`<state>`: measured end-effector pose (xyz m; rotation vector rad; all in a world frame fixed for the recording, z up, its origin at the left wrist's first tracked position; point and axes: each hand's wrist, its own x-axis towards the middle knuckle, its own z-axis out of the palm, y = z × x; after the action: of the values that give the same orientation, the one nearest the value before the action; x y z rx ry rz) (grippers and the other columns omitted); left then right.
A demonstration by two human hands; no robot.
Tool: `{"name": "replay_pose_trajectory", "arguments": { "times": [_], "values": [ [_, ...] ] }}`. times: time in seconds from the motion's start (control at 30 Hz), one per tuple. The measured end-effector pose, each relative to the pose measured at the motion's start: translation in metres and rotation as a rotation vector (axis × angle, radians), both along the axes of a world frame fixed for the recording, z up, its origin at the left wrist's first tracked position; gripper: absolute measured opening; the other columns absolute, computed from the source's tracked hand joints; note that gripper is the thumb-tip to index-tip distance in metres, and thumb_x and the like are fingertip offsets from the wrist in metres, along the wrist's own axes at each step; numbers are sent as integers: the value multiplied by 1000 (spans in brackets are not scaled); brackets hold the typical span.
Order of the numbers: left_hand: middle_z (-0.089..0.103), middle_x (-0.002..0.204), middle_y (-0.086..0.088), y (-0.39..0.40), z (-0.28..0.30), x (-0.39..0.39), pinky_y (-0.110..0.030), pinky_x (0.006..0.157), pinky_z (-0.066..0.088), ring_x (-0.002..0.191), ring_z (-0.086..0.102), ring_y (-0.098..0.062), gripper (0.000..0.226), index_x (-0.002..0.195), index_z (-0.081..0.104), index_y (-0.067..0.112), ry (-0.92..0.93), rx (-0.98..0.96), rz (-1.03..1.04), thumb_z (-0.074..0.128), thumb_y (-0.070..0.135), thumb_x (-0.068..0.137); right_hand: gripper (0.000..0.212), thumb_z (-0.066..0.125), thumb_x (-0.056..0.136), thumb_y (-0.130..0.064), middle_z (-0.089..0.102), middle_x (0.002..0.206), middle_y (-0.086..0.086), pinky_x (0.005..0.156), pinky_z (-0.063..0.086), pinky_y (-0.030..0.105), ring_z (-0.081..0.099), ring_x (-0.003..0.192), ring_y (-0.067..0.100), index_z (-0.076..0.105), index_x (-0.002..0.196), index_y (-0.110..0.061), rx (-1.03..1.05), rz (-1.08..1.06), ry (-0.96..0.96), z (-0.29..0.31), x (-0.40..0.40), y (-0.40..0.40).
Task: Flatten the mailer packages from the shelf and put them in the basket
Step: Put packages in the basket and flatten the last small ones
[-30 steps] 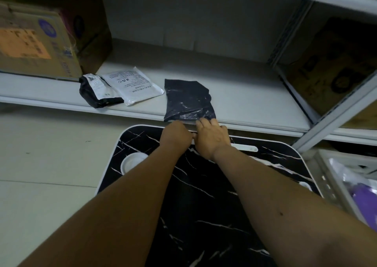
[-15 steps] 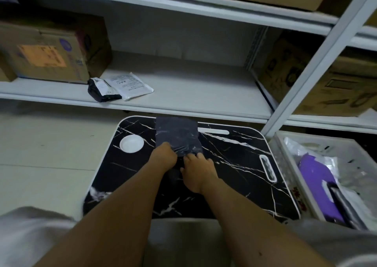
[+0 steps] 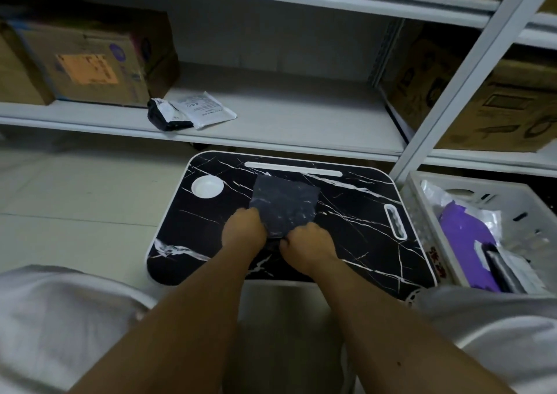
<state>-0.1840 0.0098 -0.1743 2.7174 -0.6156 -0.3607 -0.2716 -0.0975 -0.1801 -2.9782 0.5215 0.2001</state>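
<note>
A dark mailer package [image 3: 283,203] lies on the black marble-patterned lap table [image 3: 355,224]. My left hand [image 3: 242,232] grips its near left corner and my right hand [image 3: 309,246] grips its near right edge, fingers curled. On the shelf [image 3: 286,122] lie a small black mailer [image 3: 167,116] with a white label and a white mailer [image 3: 206,111] beside it. The white basket [image 3: 422,212] at the right holds a purple mailer [image 3: 465,240] and clear bags.
Cardboard boxes [image 3: 87,62] stand on the shelf at the left and more boxes [image 3: 482,98] at the right. A white upright post [image 3: 461,74] rises beside the basket. The table has a round white cup recess [image 3: 207,186] and a slot [image 3: 294,169].
Both hands pulled the dark mailer off the shelf edge and onto the lap table, then drew it nearer to me. The view widened and shows the basket.
</note>
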Motion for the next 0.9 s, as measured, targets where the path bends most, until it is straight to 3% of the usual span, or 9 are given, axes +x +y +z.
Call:
{"name": "replay_pose_trajectory", "arguments": {
  "times": [0.1,0.17,0.23,0.33,0.57,0.7,0.8,0.9],
  "values": [
    [42,133,-10,1,-9,1,-39,96,42,123,42,-28,38,131,45,15,-266,1,-51,49,30,96,32,38,100,-30,55,124,8,89,43,37,49,113,26,57,117,-12,-52,-96,-187,-3,4,-3],
    [16,157,-10,1,-20,3,-44,113,24,145,15,-27,53,148,23,19,-324,77,-186,36,38,100,36,37,102,-31,40,143,6,100,38,40,38,129,25,45,133,-15,4,-87,-235,-11,6,-2],
    [-14,160,-6,1,-35,5,-48,119,5,147,-13,-23,59,153,-5,20,-300,176,-295,18,41,103,51,31,104,-34,12,161,3,116,22,44,11,148,23,22,151,-18,51,-11,-160,-24,10,1],
    [-28,156,-4,5,-55,4,-49,119,-3,144,-25,-20,61,149,-20,18,-269,256,-364,11,42,102,62,26,104,-37,-13,162,-1,121,2,47,-16,148,20,-6,155,-20,23,82,-28,-46,9,7],
    [-28,155,-4,10,-70,7,-47,118,-5,142,-26,-18,67,143,-26,18,-253,262,-423,-21,46,82,70,-6,89,-50,-19,158,-5,118,-4,47,-24,142,19,-5,154,-23,-8,106,-17,-70,5,-2],
    [-27,156,-2,9,-71,9,-47,119,-2,144,-23,-17,62,147,-22,19,-192,246,-423,0,46,96,73,-10,86,-52,-24,155,-8,115,-8,43,-27,141,18,-8,154,-25,22,125,3,-68,7,-3],
    [-20,159,-1,8,-70,9,-48,120,3,146,-18,-16,62,152,-12,18,-164,240,-413,9,46,100,67,1,92,-48,-13,161,-7,119,-2,46,-18,147,20,-2,155,-26,54,91,-8,-67,9,-2],
    [18,158,-2,3,-58,10,-44,117,18,145,16,-22,55,151,19,18,-198,169,-390,23,42,102,57,32,96,-36,14,161,-6,119,15,47,7,149,23,23,152,-27,118,43,-46,-58,14,0]
  ]
}}
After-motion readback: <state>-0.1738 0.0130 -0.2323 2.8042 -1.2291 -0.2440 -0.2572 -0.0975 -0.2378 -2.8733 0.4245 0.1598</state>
